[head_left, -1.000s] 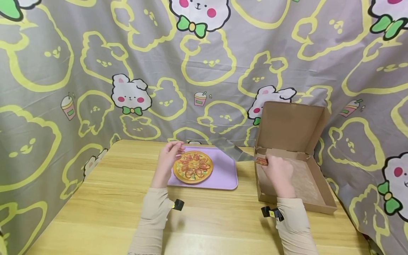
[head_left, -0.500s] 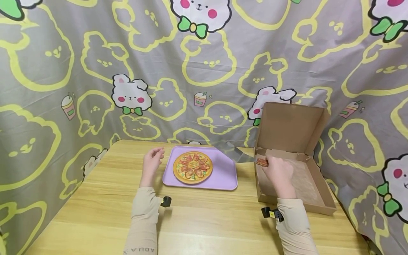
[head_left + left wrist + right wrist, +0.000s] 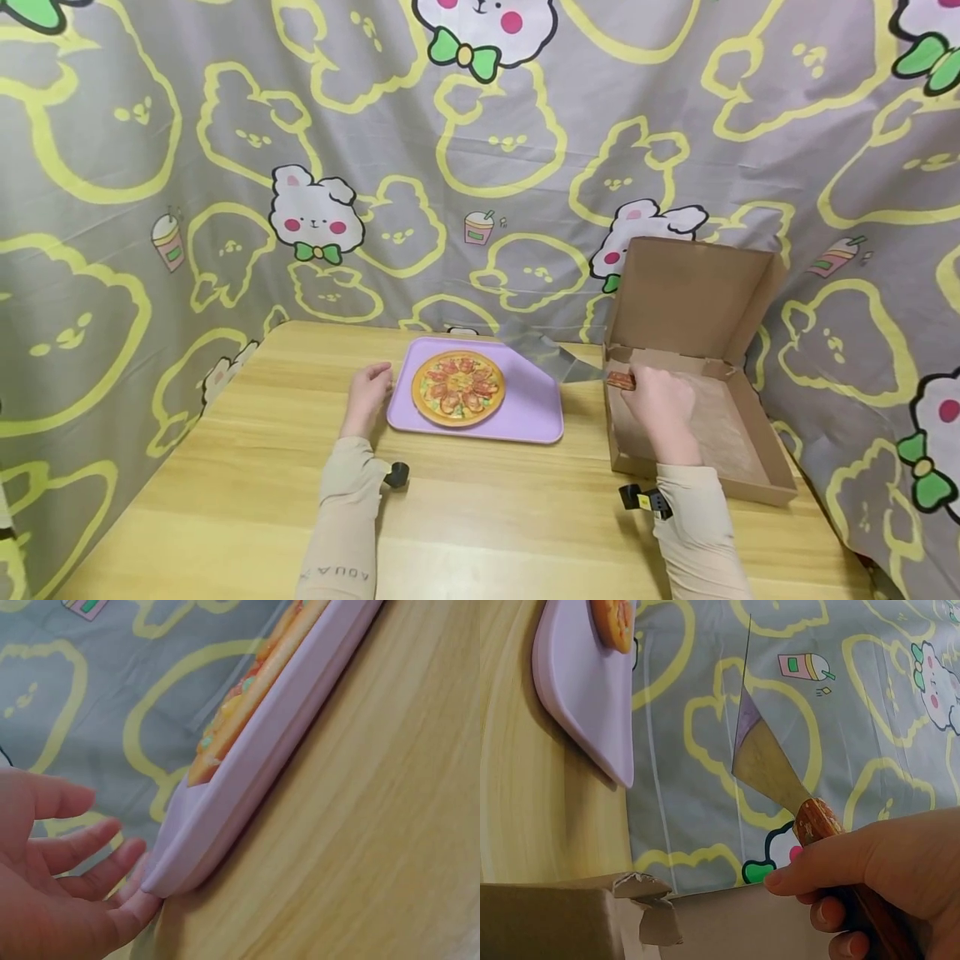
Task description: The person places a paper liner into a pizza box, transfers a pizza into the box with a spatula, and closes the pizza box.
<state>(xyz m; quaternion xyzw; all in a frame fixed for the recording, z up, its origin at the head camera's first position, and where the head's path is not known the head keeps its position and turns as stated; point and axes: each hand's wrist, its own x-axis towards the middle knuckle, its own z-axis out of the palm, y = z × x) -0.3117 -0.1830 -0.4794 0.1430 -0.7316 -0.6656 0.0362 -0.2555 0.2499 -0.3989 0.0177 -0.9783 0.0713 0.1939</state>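
Observation:
A round toy-like pizza (image 3: 459, 388) with a browned crust and toppings lies on the lilac tray (image 3: 531, 412). My left hand (image 3: 368, 392) is at the tray's left edge; in the left wrist view its fingers (image 3: 90, 874) are loosely bent, and a fingertip touches the tray's corner. My right hand (image 3: 663, 405) grips the wooden handle of a pizza server (image 3: 769, 761). The server's triangular metal blade points left and hangs over the tray's right side, reflecting the surroundings. In the right wrist view the thumb lies along the handle and the fingers curl under it.
A cardboard pizza box (image 3: 756, 467) stands at the right with its lid (image 3: 690, 296) raised and brown paper lining inside. Under everything is a wooden table (image 3: 480, 517). A grey patterned curtain (image 3: 420, 142) hangs right behind the table.
My left hand has moved left off the pizza's side, then down to the tray's left edge. The right hand has kept the server nearly still, and the head view has shifted slightly.

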